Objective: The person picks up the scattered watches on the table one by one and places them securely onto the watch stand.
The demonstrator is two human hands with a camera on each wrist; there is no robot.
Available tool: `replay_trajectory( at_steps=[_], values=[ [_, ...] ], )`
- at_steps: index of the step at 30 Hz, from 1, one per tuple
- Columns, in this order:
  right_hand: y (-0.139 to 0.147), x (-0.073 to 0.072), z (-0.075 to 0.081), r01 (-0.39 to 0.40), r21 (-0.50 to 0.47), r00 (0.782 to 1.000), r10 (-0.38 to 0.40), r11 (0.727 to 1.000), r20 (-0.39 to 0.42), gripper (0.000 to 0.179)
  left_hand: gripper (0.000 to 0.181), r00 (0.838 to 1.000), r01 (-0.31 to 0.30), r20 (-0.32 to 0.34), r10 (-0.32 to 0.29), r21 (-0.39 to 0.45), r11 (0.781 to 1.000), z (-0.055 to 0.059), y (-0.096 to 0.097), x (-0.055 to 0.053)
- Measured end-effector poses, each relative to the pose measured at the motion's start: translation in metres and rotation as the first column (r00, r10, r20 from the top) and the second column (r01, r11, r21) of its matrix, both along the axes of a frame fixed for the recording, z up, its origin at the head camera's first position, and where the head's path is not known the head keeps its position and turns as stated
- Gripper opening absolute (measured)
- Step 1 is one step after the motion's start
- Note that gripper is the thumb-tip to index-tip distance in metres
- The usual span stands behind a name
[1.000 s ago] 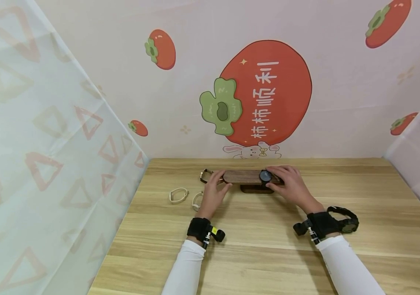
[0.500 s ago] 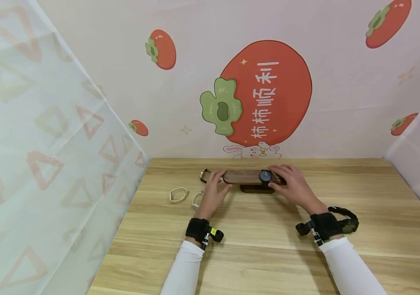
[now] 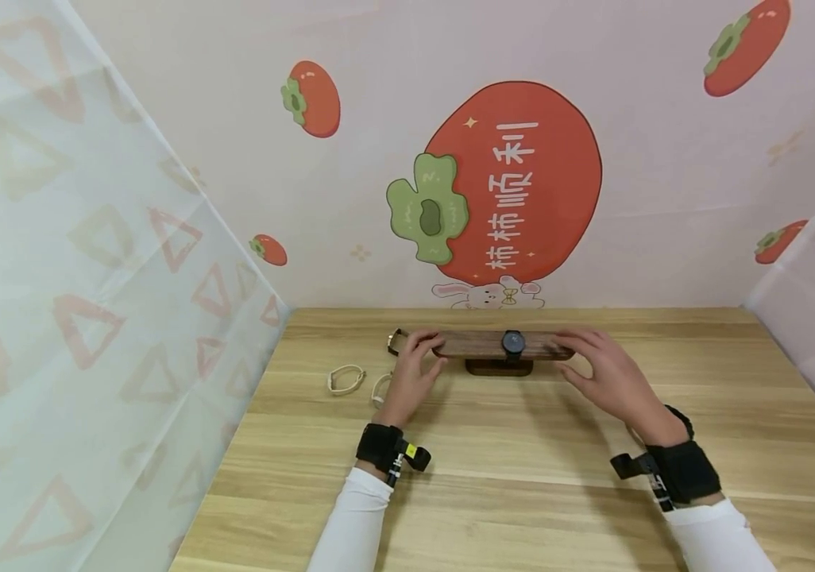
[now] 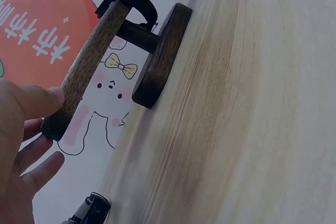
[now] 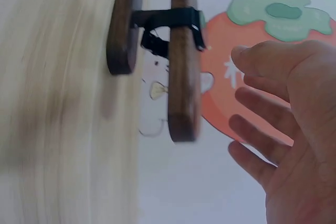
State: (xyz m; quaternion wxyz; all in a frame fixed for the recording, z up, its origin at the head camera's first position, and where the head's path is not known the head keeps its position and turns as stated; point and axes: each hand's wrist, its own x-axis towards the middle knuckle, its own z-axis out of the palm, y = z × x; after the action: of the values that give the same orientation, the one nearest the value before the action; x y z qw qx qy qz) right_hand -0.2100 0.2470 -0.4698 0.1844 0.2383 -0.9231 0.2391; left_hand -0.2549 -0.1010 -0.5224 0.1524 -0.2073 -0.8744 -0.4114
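Observation:
A dark wooden watch stand [image 3: 468, 344] stands near the back of the table, with its bar on a small base [image 3: 499, 368]. A black round-faced watch [image 3: 513, 342] is fastened round the bar near its middle. My left hand [image 3: 411, 381] holds the bar's left end; the left wrist view shows the thumb [image 4: 50, 99] on one face and fingers behind. Off the bar's right end is my right hand [image 3: 615, 381]. In the right wrist view its fingers [image 5: 268, 140] are spread, loosely bent and apart from the wood.
Left of the stand lie a dark-strapped watch [image 3: 392, 343], a white-strapped watch [image 3: 331, 382] and another pale-strapped one [image 3: 378, 400] partly behind my left hand. A black watch [image 3: 682, 419] is mostly hidden behind my right wrist. A printed wall [image 3: 665, 270] closes off the table's back edge.
My right hand has let go of the watch on the bar and moved right, past the bar's end. The left hand has stayed at the left end.

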Motion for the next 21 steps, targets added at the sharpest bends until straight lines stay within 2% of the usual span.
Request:
replay_trajectory(
  at_steps=[6, 13, 18, 21],
  values=[
    [0.022, 0.026, 0.005, 0.023, -0.014, 1.000, -0.024, 1.000, -0.009, 0.046, 0.039, 1.000, -0.004, 0.016, 0.003, 0.045, 0.999, -0.003, 0.002, -0.004],
    [0.051, 0.051, -0.002, 0.046, 0.018, 0.999, -0.046, 0.999, -0.009, 0.048, 0.045, 0.999, -0.029, 0.031, 0.027, 0.067, 0.997, -0.007, 0.002, -0.006],
    [0.076, 0.068, -0.007, 0.051, -0.006, 0.994, -0.051, 0.999, 0.099, 0.047, 0.044, 1.000, -0.019, 0.024, 0.018, 0.073, 0.997, -0.008, 0.002, -0.008],
    [0.089, 0.076, -0.013, 0.070, 0.007, 0.989, -0.070, 0.998, 0.133, 0.049, 0.044, 0.999, -0.024, 0.024, 0.022, 0.079, 0.997, -0.008, 0.002, -0.007]
  ],
)
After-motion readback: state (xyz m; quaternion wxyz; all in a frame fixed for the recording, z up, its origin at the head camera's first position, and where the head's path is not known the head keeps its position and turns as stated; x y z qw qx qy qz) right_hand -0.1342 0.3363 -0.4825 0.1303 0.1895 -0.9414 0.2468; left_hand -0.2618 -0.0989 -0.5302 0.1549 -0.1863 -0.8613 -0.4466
